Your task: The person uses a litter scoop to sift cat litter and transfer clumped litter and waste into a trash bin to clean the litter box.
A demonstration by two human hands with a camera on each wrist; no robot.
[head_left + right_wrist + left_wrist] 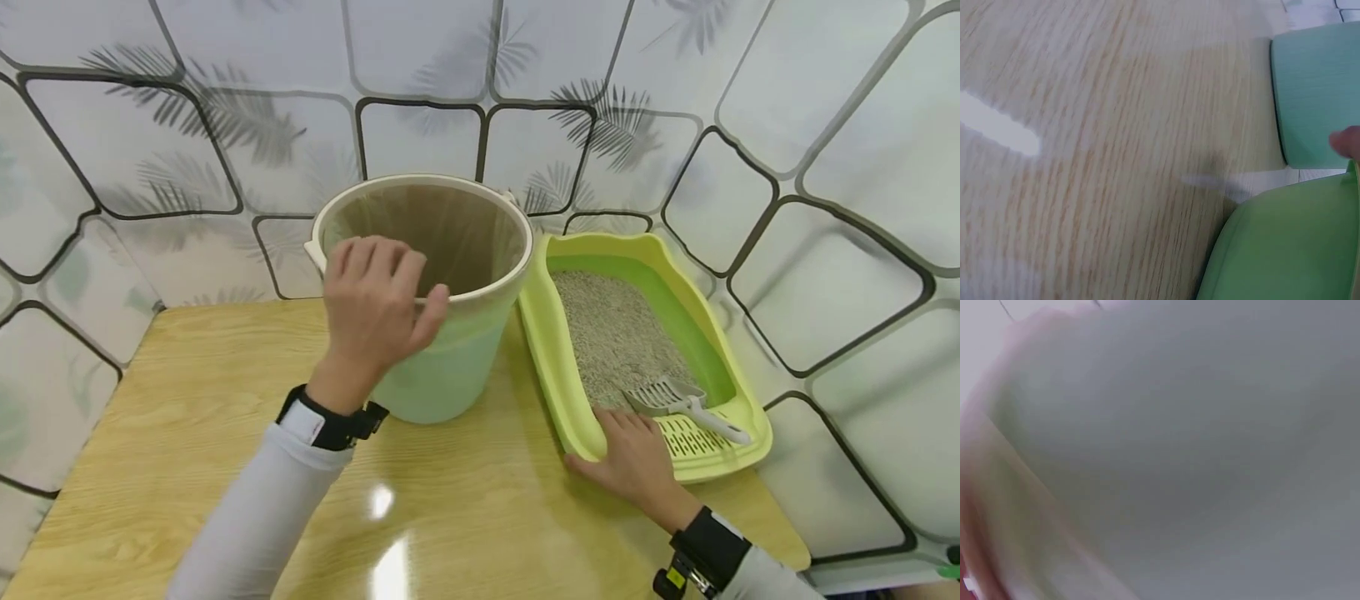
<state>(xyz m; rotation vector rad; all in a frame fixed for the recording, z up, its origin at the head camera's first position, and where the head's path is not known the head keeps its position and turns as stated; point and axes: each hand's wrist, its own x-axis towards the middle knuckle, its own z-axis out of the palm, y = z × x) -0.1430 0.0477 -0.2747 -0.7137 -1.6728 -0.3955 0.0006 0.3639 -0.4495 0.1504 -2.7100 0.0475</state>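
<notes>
A pale green trash bin [442,375] with a cream rim and a clear liner stands on the table. My left hand [371,304] grips its near rim, fingers bent over the edge and thumb pointing right. The bin's wall [1191,450] fills the blurred left wrist view. Right of the bin lies a yellow-green litter box [543,367] with grey-brown litter [615,325]. My right hand [633,458] holds its front left edge, thumb low on the outside. A grey litter scoop [675,400] rests near those fingers. One fingertip [1344,142] shows above the box's green side [1291,244].
Underneath is a glossy wood-grain table [480,500] with bright reflections. A patterned wall covering [420,142] with dark outlines and leaf prints stands close behind the bin and along the right of the litter box.
</notes>
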